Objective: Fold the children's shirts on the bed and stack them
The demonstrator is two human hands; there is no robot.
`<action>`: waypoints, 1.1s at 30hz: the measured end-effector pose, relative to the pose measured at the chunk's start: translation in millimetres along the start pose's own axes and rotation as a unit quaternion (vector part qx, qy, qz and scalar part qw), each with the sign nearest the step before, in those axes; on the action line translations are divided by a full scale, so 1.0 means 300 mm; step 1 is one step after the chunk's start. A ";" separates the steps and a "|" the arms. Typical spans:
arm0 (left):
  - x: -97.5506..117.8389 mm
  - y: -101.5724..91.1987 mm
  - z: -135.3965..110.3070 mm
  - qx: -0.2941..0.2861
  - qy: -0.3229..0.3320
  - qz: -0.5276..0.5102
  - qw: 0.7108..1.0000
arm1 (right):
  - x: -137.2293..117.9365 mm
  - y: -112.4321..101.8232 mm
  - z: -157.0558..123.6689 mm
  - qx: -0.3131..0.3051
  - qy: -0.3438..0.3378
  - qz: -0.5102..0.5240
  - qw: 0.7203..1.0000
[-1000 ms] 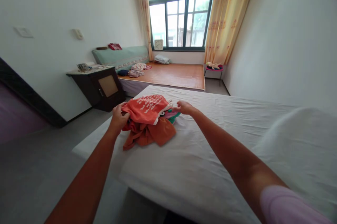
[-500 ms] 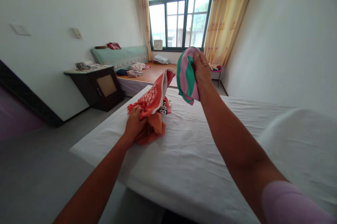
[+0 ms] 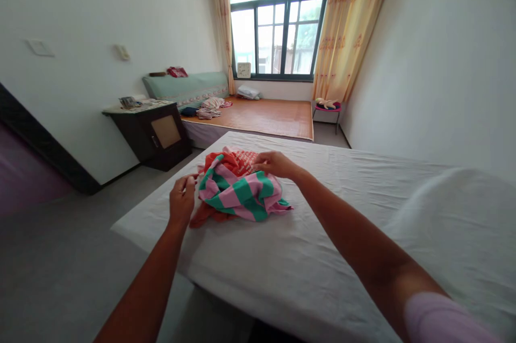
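A white sheet (image 3: 282, 257) spreads over the surface filling the lower middle and right of the frame, lightly wrinkled. Nearest on it, just left of the frame's centre, an orange-brown cloth (image 3: 209, 215) pokes out from beneath a bunched pink-and-green striped cloth (image 3: 242, 192), whose lower right corner rests on the sheet.

At the pile's left edge, the person's left hand (image 3: 182, 200) has its fingers curled beside the fabric; whether they pinch any is impossible to tell. At the pile's upper right, the right hand (image 3: 276, 164) touches the striped cloth's top edge with bent fingertips, though the picture does not settle whether they grip it. Just behind lies a red cloth (image 3: 242, 159) with white lettering, partly covered.

Handling the striped cloth well probably calls for a light fingertip hold on its edge alone, clear of the red layer underneath, and for the left hand to steady the pile so the layers do not drag together.

Farther off stand a dark cabinet (image 3: 147, 136) at left, then a matted bed (image 3: 270, 114) below the window (image 3: 278, 26) at top centre.
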State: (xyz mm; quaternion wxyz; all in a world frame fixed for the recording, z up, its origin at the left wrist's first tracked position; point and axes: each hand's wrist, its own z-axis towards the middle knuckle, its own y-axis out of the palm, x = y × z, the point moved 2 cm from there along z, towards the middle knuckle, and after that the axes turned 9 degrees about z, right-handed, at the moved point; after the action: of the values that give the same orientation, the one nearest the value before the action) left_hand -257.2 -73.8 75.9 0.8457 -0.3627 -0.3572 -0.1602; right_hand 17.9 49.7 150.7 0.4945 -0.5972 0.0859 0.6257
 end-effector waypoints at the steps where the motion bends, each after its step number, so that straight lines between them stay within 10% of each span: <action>1: 0.025 -0.006 0.002 -0.006 0.026 0.012 1.000 | 0.012 0.028 -0.011 0.002 -0.003 -0.034 0.999; 7: 0.117 -0.002 0.020 -0.163 0.105 0.223 0.955 | -0.021 0.152 -0.104 -0.334 0.012 0.051 0.941; 12: 0.097 -0.018 0.008 -0.127 0.040 0.169 0.976 | 0.012 0.138 -0.082 -0.046 0.015 -0.107 0.993; 17: 0.158 -0.044 0.013 -0.143 -0.053 -0.232 0.961 | 0.071 0.185 -0.061 0.020 -0.004 -0.199 0.980; 25: 0.241 -0.197 0.200 -0.013 -0.036 -0.506 0.862 | -0.050 -0.188 0.037 0.385 -0.054 -0.002 0.921; 29: 0.398 -0.188 0.230 -0.049 0.075 -0.535 0.840 | -0.104 -0.054 0.017 0.098 -0.097 0.004 0.990; 33: 0.474 -0.169 0.260 -0.029 0.131 -0.528 0.839 | -0.035 0.180 -0.062 -0.162 -0.121 -0.059 0.978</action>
State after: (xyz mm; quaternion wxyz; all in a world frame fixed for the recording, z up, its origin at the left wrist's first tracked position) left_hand -223.7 -53.4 241.3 0.6610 -0.1192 -0.3757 -0.6385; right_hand -10.8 4.4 128.4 0.4340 -0.5929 -0.1124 0.6689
